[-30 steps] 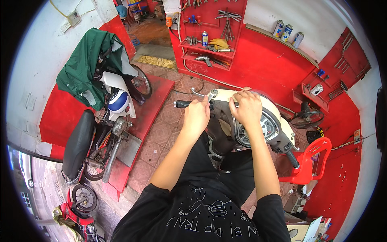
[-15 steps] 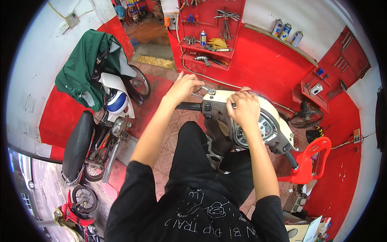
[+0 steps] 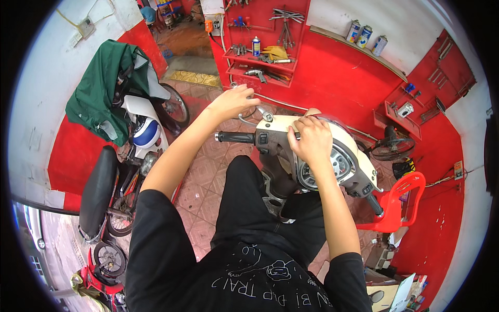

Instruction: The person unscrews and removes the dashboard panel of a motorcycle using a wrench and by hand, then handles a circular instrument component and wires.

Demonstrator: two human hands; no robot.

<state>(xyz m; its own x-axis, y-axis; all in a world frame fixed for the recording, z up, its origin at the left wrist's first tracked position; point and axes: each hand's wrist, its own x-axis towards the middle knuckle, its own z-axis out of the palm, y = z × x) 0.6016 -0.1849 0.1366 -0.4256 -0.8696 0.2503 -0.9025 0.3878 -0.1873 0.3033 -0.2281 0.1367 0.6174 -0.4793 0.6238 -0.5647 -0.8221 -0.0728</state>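
A cream scooter handlebar cover with a round gauge cluster faces me, its black left grip uncovered. My left hand is above that grip with its fingers curled round a metal wrench; most of the handle is hidden by the hand. The wrench's shiny end meets the cover's left top corner, near the brake lever. Bent over the top of the cover, my right hand grips it above the gauges. Its thumb lies on the side toward me.
At left stand a motorbike with a black seat and another under a green cover. Tool shelves hang on the red wall ahead. A red plastic chair and a black fan are to the right.
My left hand has swung left and a little forward with the wrench, showing more of the left grip. My right hand stays on the cover. The view has shifted slightly.
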